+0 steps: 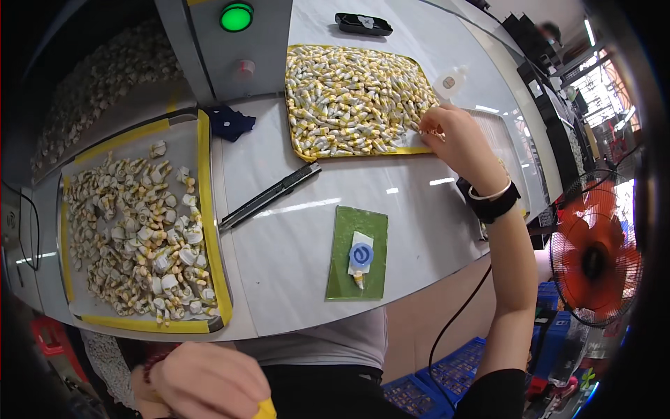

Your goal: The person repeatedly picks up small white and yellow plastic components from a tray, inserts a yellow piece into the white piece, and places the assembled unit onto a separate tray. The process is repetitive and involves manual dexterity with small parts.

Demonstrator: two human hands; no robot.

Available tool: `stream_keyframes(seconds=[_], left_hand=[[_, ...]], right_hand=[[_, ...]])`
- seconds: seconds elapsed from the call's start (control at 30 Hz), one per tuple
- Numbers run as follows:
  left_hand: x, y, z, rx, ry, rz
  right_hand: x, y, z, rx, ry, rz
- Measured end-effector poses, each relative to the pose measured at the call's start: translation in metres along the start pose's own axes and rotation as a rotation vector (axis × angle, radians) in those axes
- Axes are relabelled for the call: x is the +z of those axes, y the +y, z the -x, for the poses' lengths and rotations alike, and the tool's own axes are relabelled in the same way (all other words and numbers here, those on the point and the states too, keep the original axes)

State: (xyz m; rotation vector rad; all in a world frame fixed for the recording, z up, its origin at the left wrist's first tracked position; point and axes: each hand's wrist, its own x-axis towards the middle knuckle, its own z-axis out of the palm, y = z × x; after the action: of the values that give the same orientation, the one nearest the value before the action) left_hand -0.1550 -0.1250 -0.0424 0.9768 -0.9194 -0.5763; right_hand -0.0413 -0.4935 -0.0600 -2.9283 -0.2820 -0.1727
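Cones (pixel 356 101) packed in the far tray (pixel 413 150) by the right hand (pixel 455 136), perhaps liable to spill if knocked in passing; grip impossible to tell there and in the left hand (pixel 209 380).

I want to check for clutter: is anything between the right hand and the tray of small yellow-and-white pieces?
Nothing visible: the right hand is at the lower right corner of the tray. The white object lies beyond the hand, not between them.
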Motion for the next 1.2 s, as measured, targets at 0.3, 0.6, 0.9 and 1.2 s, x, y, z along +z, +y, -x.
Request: stream_keyframes(seconds=[0.3,0.6,0.9,1.2], left_hand=[[0.028,-0.058,0.030,-0.059,0.447,0.704],[0.034,-0.072,0.022,-0.164,0.425,0.784],[0.037,-0.079,0.024,-0.140,0.438,0.856],[0.034,-0.080,0.028,-0.176,0.446,0.837]], right_hand=[[-0.003,0.003,0.002,-0.019,0.033,-0.006],[-0.004,0.000,0.000,-0.018,-0.015,-0.070],[-0.003,0.003,-0.003,-0.036,-0.069,-0.146],[0.009,-0.001,-0.001,-0.135,-0.009,-0.056]])
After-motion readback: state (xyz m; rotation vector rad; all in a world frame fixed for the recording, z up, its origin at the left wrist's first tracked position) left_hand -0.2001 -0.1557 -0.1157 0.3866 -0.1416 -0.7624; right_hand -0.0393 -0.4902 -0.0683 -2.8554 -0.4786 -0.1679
